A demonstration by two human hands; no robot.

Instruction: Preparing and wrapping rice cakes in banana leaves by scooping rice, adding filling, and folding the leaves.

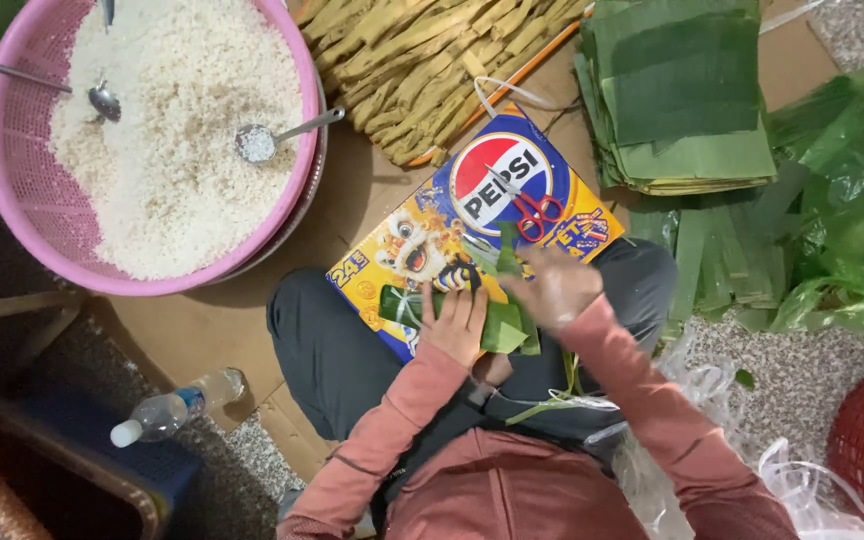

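Left hand (455, 322) lies flat, fingers together, pressing a folded green banana-leaf parcel (500, 325) on the flat yellow-and-blue cardboard box (422, 240) over the lap. Right hand (555, 287) blurred; grip can't tell. Leaf prob. light, pliable, tears easily; hold at folds. Red-handled scissors (534, 213) nr box's far edge.

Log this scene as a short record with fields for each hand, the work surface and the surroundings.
left hand: left hand pressed flat on a folded green leaf parcel
right hand: right hand on the parcel's right end, blurred, grip unclear
work surface: flat yellow-and-blue printed cardboard box on the lap
on the box: red-handled scissors
rice: round pink plastic basket of white rice with metal spoons
leaves: stack of cut green leaves
strips: pile of tan strips
floor: clear plastic bottle
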